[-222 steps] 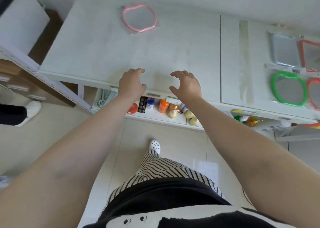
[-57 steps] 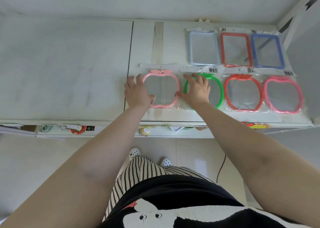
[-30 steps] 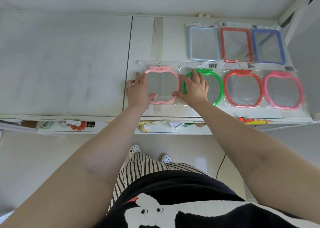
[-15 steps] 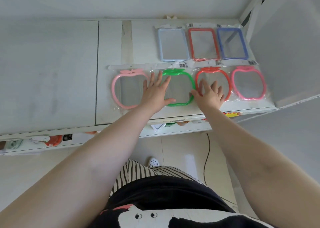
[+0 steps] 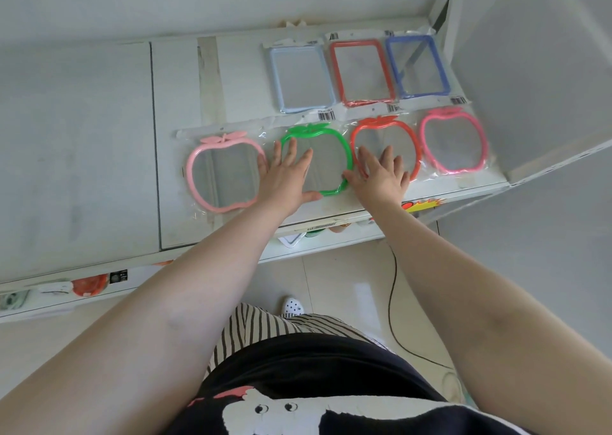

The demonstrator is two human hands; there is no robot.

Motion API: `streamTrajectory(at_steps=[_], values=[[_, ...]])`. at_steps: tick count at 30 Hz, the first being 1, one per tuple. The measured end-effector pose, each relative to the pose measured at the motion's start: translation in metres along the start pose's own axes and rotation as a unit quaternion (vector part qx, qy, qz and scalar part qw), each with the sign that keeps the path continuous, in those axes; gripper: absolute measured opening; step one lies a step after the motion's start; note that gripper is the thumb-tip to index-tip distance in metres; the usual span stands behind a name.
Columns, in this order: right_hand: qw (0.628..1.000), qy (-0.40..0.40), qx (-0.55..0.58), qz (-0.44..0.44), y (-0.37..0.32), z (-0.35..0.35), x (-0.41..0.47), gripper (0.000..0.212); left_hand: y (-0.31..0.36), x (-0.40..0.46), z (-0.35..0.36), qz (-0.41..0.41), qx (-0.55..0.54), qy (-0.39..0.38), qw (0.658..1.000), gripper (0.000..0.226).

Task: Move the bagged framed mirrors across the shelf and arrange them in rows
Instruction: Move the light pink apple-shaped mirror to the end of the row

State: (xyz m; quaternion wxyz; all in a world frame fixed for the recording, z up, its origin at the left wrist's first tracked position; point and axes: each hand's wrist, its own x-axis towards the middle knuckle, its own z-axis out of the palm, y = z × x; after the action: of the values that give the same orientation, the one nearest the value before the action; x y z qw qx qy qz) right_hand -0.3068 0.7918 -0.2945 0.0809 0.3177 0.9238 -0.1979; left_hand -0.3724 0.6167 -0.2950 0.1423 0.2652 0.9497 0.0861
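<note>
Both hands shifted right off the pale pink mirror (image 5: 222, 174): left hand (image 5: 287, 179) flat, fingers straight, on green mirror (image 5: 318, 159), right hand (image 5: 381, 176) flat on red mirror (image 5: 385, 146); front-row squaring on shelf (image 5: 82, 143), next likely closing gaps.

Nothing here is showing words I can actually read. Barcode stickers (image 5: 326, 114) are sitting on the header strips of the mirror bags, one more (image 5: 458, 100) near the blue frame, but their digits are blurring out. A small printed label (image 5: 321, 226) is running along the shelf's front edge, too faint to make out, and a dark tag (image 5: 118, 276) on the lower shelf is staying illegible as well
</note>
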Motion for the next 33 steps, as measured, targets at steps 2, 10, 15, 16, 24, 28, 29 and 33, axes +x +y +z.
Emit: streamTrajectory(at_steps=[2, 10, 15, 16, 24, 28, 29, 33], values=[[0.999, 0.043, 0.023, 0.001, 0.001, -0.004, 0.000, 0.053, 0.000, 0.000, 0.001, -0.003, -0.001, 0.005, 1.000, 0.094], [0.986, 0.075, 0.058, 0.135, 0.045, -0.043, 0.043, 0.065, 0.009, 0.006, 0.002, 0.010, -0.031, 0.010, 0.999, 0.093], [0.993, 0.016, 0.030, 0.113, 0.062, -0.042, 0.053, 0.073, 0.015, 0.008, 0.008, 0.004, -0.026, 0.010, 1.000, 0.094], [0.994, 0.018, 0.023, 0.106, 0.065, -0.040, 0.052, 0.074, 0.016, 0.008, 0.007, 0.004, -0.024, 0.012, 1.000, 0.093], [0.995, 0.040, 0.018, 0.094, 0.067, -0.036, 0.048, 0.074, 0.017, 0.008, 0.006, 0.000, -0.020, 0.012, 1.000, 0.092], [0.995, 0.048, 0.018, 0.088, 0.066, -0.035, 0.043, 0.074, 0.017, 0.004, 0.005, 0.012, -0.020, 0.015, 1.000, 0.087], [0.995, 0.046, 0.017, 0.086, 0.066, -0.035, 0.043, 0.074, 0.017, 0.003, 0.005, 0.013, -0.019, 0.015, 1.000, 0.086], [0.996, 0.037, 0.016, 0.082, 0.067, -0.038, 0.042, 0.075, 0.017, 0.000, 0.005, 0.016, -0.019, 0.014, 1.000, 0.085]])
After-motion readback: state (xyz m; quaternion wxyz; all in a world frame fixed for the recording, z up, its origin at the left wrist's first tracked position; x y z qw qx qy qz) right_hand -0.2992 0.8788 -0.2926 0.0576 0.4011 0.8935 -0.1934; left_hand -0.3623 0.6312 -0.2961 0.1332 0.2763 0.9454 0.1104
